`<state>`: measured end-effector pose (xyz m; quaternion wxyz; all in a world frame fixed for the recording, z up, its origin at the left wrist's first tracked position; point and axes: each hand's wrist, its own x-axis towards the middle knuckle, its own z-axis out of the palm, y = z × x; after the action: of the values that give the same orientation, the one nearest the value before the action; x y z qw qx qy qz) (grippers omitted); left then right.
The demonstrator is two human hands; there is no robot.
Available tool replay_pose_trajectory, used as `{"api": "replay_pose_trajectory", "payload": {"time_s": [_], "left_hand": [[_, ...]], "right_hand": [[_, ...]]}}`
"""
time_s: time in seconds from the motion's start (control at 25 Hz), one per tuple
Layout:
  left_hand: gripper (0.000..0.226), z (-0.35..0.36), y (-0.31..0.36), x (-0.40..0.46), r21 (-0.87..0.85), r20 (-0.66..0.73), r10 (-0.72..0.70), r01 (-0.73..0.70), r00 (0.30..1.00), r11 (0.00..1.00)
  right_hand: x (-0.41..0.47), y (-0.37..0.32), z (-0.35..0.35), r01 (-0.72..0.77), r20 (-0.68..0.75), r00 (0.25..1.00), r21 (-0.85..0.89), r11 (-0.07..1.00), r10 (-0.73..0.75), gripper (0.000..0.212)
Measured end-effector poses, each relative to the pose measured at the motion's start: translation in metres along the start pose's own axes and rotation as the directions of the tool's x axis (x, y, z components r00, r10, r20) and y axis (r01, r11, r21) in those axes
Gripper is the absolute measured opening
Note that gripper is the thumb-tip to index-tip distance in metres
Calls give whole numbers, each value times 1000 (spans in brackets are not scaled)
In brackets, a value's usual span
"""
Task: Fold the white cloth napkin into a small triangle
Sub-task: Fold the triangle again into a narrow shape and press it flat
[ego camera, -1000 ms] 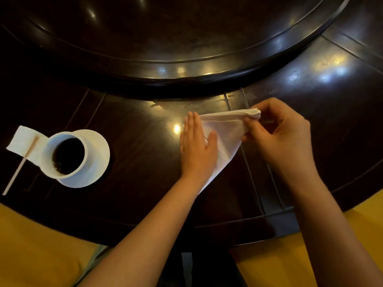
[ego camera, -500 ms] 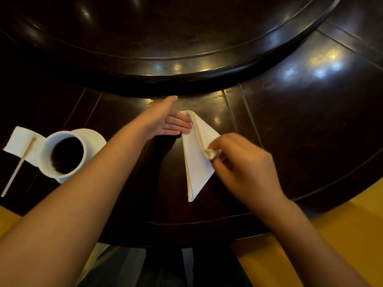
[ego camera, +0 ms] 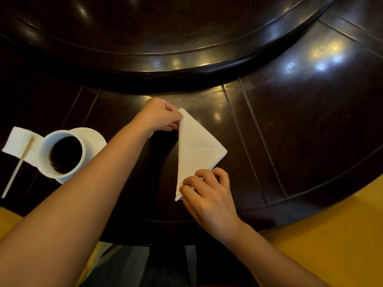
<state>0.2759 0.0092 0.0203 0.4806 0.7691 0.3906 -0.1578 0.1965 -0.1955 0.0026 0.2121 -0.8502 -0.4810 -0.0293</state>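
The white cloth napkin [ego camera: 195, 149] lies flat on the dark wooden table [ego camera: 290, 125] as a folded triangle, its long straight edge on the left and a corner pointing right. My left hand [ego camera: 160, 116] pinches the napkin's far tip between thumb and fingers. My right hand [ego camera: 207, 193] rests on the near tip, its curled fingertips pressing the cloth down near the table's front edge.
A white cup of dark coffee [ego camera: 62, 153] stands on a saucer [ego camera: 93, 136] at the left, beside a paper napkin [ego camera: 17, 142] with a wooden stirrer [ego camera: 17, 168]. A raised round turntable [ego camera: 165, 61] fills the back. Yellow seat fabric [ego camera: 331, 235] lies below the table edge.
The napkin has been laid flat as a wider triangle. My right hand slid from the napkin's middle down to its near tip. My left hand closed on the far tip.
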Motion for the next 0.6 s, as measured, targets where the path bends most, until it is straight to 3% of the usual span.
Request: {"api": "replay_pose_trajectory", "payload": {"time_s": [0.12, 0.28, 0.44, 0.6], "left_hand": [[4, 4, -4, -2, 2, -48, 31, -31, 998, 1000], [16, 9, -10, -1, -31, -119, 61, -65, 991, 997], [17, 10, -13, -2, -27, -143, 84, -89, 986, 996], [11, 11, -14, -3, 43, -126, 146, -142, 981, 989]], "right_hand": [[-5, 5, 5, -9, 102, 995, 15, 1000, 7, 12], [7, 29, 2, -158, 31, 987, 98, 983, 156, 35], [26, 60, 11, -213, 252, 940, -87, 973, 228, 57], [22, 77, 22, -146, 364, 915, -97, 984, 172, 59]]}}
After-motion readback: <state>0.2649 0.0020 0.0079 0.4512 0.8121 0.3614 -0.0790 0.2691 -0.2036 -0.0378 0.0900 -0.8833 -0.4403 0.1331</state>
